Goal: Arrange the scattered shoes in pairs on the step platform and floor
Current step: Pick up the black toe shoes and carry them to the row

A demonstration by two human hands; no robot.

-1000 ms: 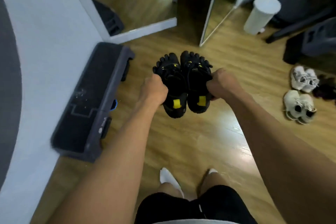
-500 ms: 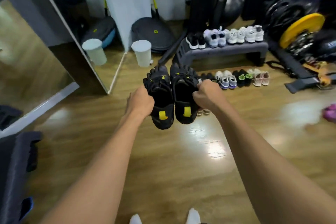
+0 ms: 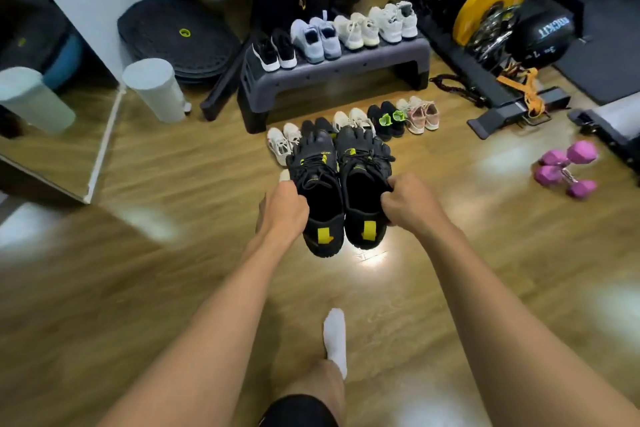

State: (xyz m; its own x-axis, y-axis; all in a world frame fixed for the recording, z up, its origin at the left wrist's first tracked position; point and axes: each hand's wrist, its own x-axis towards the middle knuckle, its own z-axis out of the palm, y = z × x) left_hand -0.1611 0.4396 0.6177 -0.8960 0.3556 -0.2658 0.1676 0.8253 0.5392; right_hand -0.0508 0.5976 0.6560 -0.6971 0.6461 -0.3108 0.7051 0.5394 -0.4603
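The left hand (image 3: 284,208) and right hand (image 3: 408,206) each pinch one black shoe (image 3: 320,198), held in the air near the floor row (image 3: 417,113) by the step platform (image 3: 346,74). Set both down together, toes lined up.

Two toe shoes (image 3: 320,199), two dumbbells (image 3: 584,151)
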